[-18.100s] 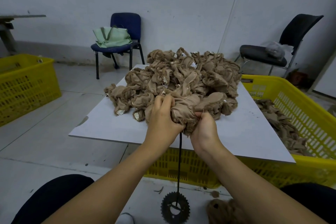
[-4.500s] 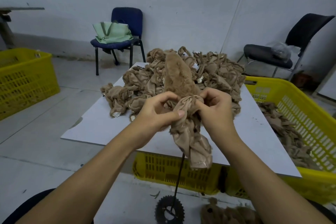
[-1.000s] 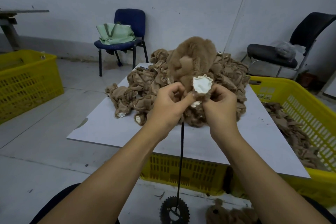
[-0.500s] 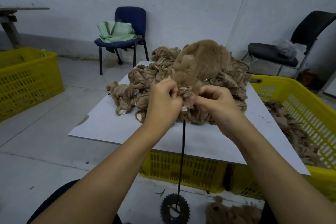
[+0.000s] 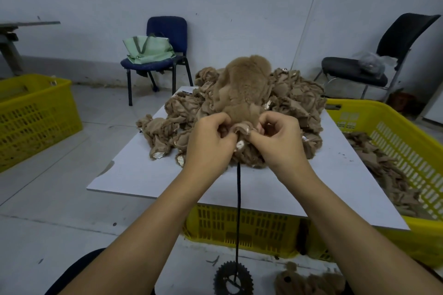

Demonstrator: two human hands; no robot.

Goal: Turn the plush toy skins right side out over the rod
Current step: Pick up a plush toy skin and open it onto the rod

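A brown plush skin [image 5: 242, 88], furry side out over most of its length, stands over the top of a thin black rod [image 5: 238, 201] that rises from a toothed gear base [image 5: 232, 279] on the floor. My left hand [image 5: 209, 141] and my right hand [image 5: 279, 137] both pinch the skin's lower edge, where a small smooth tan flap and white bits still show. Behind it a heap of inside-out tan skins [image 5: 294, 108] lies on the white board [image 5: 335, 184].
The board rests on a yellow crate [image 5: 242, 230]. A second yellow crate [image 5: 407, 151] at the right holds more skins, a third [image 5: 36, 112] stands at the left. Finished furry skins [image 5: 309, 282] lie on the floor. Two chairs [image 5: 165, 55] stand by the wall.
Since a second ago the white patch has gone from sight. Both hands have slipped lower on the skin, and more fur shows above them.
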